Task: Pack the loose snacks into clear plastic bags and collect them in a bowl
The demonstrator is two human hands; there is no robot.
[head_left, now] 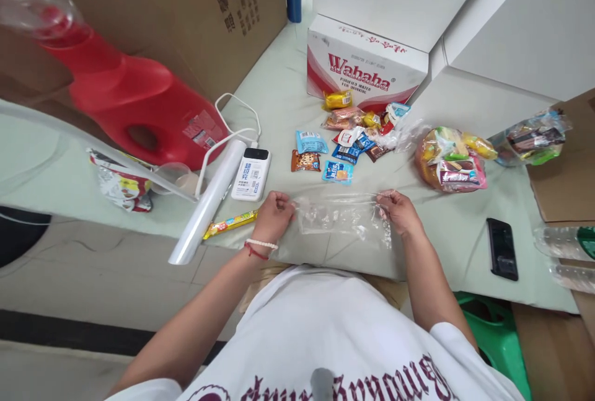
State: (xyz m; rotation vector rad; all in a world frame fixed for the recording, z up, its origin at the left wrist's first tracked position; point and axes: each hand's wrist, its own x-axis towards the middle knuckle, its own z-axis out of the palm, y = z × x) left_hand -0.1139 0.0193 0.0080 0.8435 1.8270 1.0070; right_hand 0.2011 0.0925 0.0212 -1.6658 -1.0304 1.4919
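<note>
A clear plastic bag (341, 218) lies flat on the pale green table (279, 97), stretched between my hands. My left hand (273, 215) pinches its left top corner and my right hand (398, 210) pinches its right top corner. The bag looks empty. Just beyond it lies a scatter of small snack packets (346, 141): blue, brown, yellow and red wrappers. A filled clear bag of snacks (450, 159) sits to the right of that pile.
A roll of clear bags (209, 199), a white power bank (251, 173) and a yellow snack stick (230, 224) lie at left. A red detergent jug (134, 100) stands far left. A Wahaha carton (365, 66) stands behind. A black phone (502, 248) lies right.
</note>
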